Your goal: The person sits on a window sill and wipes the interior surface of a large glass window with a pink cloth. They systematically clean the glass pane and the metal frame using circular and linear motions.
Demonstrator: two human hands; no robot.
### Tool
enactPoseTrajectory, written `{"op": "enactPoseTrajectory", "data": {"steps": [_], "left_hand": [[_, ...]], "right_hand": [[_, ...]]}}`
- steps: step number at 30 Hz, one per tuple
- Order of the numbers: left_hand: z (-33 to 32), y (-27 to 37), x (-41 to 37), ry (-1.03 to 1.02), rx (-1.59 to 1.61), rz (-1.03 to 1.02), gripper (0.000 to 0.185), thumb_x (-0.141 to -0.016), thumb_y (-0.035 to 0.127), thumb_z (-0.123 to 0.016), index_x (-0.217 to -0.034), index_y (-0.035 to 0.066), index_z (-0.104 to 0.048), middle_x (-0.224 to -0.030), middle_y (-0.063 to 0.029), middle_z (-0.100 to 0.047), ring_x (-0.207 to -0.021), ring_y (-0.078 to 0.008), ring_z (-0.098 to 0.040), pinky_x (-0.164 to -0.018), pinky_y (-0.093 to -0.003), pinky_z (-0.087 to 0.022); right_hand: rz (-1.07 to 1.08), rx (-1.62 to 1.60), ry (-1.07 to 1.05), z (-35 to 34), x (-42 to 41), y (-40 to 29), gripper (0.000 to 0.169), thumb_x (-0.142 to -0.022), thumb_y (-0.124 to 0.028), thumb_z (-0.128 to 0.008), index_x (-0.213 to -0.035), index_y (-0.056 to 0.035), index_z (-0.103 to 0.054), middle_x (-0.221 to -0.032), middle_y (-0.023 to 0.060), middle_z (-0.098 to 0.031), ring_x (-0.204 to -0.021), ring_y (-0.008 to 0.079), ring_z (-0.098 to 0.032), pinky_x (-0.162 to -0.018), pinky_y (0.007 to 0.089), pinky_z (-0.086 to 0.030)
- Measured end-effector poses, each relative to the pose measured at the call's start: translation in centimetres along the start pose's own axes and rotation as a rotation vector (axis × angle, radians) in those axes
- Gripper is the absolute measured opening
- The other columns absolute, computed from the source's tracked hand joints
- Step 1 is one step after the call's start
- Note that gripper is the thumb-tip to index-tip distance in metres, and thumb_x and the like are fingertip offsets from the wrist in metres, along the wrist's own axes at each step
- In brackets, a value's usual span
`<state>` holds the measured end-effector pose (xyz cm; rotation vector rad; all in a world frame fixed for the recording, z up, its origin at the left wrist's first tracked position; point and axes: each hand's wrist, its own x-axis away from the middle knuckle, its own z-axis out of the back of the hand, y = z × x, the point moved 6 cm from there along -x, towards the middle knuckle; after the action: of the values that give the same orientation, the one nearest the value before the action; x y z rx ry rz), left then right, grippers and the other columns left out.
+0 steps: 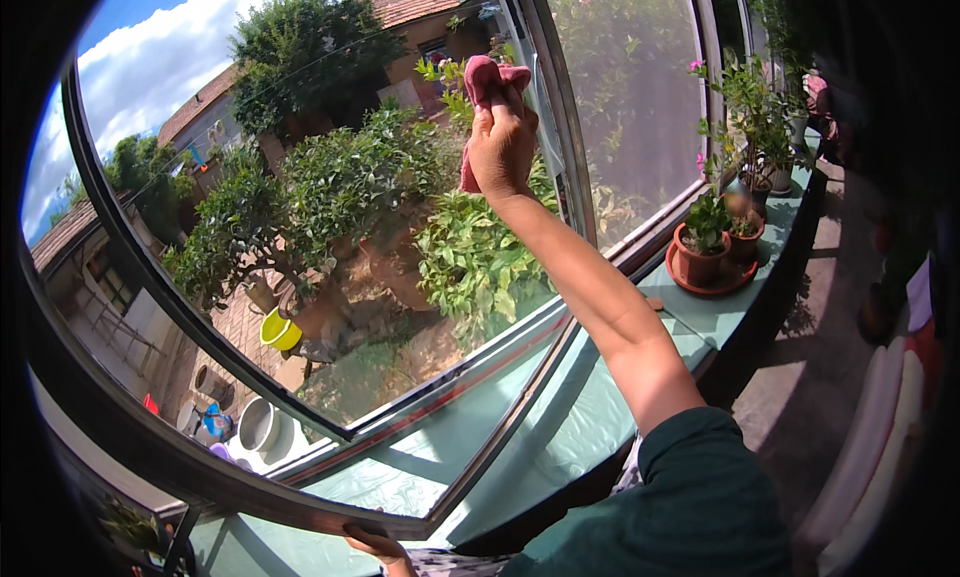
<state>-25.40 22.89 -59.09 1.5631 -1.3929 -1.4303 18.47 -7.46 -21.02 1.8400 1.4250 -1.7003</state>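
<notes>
My right hand (504,146) is raised with the arm stretched out, its fingers closed on a folded pink cloth (484,74). The cloth is up against the glass of a window sash, near the sash's upright side; part of it hangs down beside the wrist. Low in the picture, my left hand (379,548) grips the bottom rail of the dark-framed window sash (300,502), its fingers partly hidden by the rail. This sash stands swung inward over the sill, at an angle to the fixed window frame (694,202).
A sill covered in pale green sheeting (592,382) runs below the windows. On it, potted plants (701,254) stand in a red saucer (709,286), with taller flowering plants (757,127) behind. Through the glass are shrubs (360,164), a yellow basin (280,329) and a metal pot (259,425).
</notes>
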Motion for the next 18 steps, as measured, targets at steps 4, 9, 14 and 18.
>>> {"op": "enactPoseTrajectory", "data": {"steps": [4,9,14,18], "left_hand": [[-0.7,1.3,0.1,-0.13,0.05,-0.032,0.052,-0.095,0.045,-0.035,-0.121,0.0,-0.04,-0.095,-0.0114,-0.051,-0.073,-0.0191,-0.053,-0.065,-0.0329,-0.049],[-2.2,3.5,0.2,-0.179,0.065,-0.107,0.043,-0.097,0.037,-0.034,-0.116,-0.001,-0.042,-0.09,-0.0108,-0.051,-0.071,-0.0183,-0.054,-0.062,-0.0318,-0.049],[-1.4,1.8,-0.7,-0.16,0.035,-0.154,0.043,-0.097,0.036,-0.035,-0.119,-0.001,-0.042,-0.093,-0.011,-0.052,-0.071,-0.018,-0.053,-0.061,-0.0304,-0.048],[0.4,-0.2,-1.9,-0.11,-0.009,-0.258,0.047,-0.097,0.038,-0.036,-0.12,-0.002,-0.042,-0.092,-0.0108,-0.052,-0.073,-0.0175,-0.052,-0.061,-0.0301,-0.047]], "right_hand": [[0.357,-0.327,-0.006,2.4,1.9,-15.2,0.036,-0.081,-0.014,-0.059,-0.116,-0.0035,-0.058,-0.122,0.0117,-0.054,-0.103,0.0345,-0.05,-0.086,0.0424,-0.04],[0.583,-0.437,-0.166,5.7,9.0,-29.1,0.048,-0.076,-0.013,-0.054,-0.122,-0.0044,-0.05,-0.137,0.0111,-0.04,-0.117,0.0289,-0.041,-0.074,0.0348,-0.038],[0.722,-0.255,-0.115,10.4,16.0,-33.6,0.045,-0.078,-0.019,-0.048,-0.119,0.0,-0.052,-0.133,0.0181,-0.041,-0.109,0.0295,-0.047,-0.075,0.0333,-0.042],[0.844,-0.6,-0.186,8.3,18.4,-31.4,0.042,-0.073,-0.018,-0.055,-0.112,-0.0048,-0.059,-0.123,0.0126,-0.047,-0.106,0.033,-0.046,-0.076,0.0361,-0.043]]}}
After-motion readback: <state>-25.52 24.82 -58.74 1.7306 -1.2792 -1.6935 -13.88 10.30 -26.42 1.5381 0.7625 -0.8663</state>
